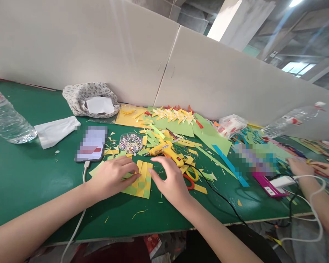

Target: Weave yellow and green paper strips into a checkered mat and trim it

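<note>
— What stands at the left end?
— A clear water bottle (9, 120) is on the green table (22, 175), with a white tissue (56, 133) beside it. Farther back there is a patterned cloth bag (80, 95), and then a phone (92, 140) with a white cable (84, 177) plugged in its lower end.
— And the left hand (115, 178)?
— It is over the left part of the woven paper (141, 188), thumb and forefinger close together at the yellow strips. Whether they pinch a strip, I cannot tell, because the fingers hide this place.
— Where exactly does this paper lie?
— On the table, between the two hands, near the front edge. Its lower part shows yellow and green squares. Behind it is a clear case (131, 142) with small pieces, and a yellow glue gun (164, 148) among paper scraps.
— How is the right hand (170, 179)?
— It grasps nothing; thumb and forefinger are spread apart, the thumb at the right edge of the paper.
— What is beyond it?
— Scissors (192, 184) with yellow and red handles, a blue strip (229, 165), and at the far right a co-worker's hand (300, 167).
</note>
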### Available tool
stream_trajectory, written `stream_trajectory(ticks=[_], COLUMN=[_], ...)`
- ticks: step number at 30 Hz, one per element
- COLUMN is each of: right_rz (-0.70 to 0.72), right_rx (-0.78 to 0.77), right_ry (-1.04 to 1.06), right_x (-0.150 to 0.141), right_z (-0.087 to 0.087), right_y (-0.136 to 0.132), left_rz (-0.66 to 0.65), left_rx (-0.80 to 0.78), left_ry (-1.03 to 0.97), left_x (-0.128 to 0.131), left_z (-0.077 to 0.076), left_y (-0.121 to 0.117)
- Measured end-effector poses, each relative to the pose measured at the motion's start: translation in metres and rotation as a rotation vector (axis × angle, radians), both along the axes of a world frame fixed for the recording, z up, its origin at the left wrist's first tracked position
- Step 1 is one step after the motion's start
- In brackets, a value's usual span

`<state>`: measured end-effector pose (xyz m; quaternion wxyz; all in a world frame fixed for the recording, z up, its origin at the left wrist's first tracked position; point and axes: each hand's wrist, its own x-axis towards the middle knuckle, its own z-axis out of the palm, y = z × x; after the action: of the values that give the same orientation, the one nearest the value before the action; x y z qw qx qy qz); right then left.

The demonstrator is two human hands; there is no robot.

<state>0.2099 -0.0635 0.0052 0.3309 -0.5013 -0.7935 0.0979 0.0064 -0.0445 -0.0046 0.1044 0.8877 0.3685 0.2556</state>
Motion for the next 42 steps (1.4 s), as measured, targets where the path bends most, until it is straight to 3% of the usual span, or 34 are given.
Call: stream_trajectory(ticks=[3,7,14,18,29,35,37,40,42], right_rz=[0.072,0.105,0.137,0.151,0.183,0.341,0.24,-0.088,-0.241], right_rx=[-0.091,-0.107,-0.061,-0.061,0.084,-0.05,0.041,0.238,0.209], right_ry=[-0.136,-0.185,-0.241,-0.257,-0.124,-0.002,0.028,-0.037,-0.153], right_x=[-0.004,-0.007,-0.003,-0.004,-0.009,-0.006,0.002,0.022,0.035], right_z=[-0.007,-0.015,-0.014,-0.014,-0.017,0.002,0.007,0.006,0.0], right_y=[-0.001,0.0,0.004,0.004,-0.002,-0.01,-0.003,0.018,0.032], left_rz=[-0.033,0.045,-0.012,0.017,0.096,0.098,0.071,0.04,0.025], left_rx=[0.0,-0.018,-0.067,-0.119,-0.265,-0.281,-0.244,-0.197,-0.184], left_ry=[0.156,0.234,0.184,0.125,0.104,0.118,0.119,0.109,0.099], left_x=[0.002,0.004,0.002,0.002,0.004,0.004,0.004,0.004,0.004], left_z=[0.0,-0.001,-0.007,-0.01,-0.006,-0.004,-0.003,-0.004,-0.005], left_y=[-0.002,-0.002,-0.002,-0.001,0.0,-0.001,-0.002,-0.002,-0.002])
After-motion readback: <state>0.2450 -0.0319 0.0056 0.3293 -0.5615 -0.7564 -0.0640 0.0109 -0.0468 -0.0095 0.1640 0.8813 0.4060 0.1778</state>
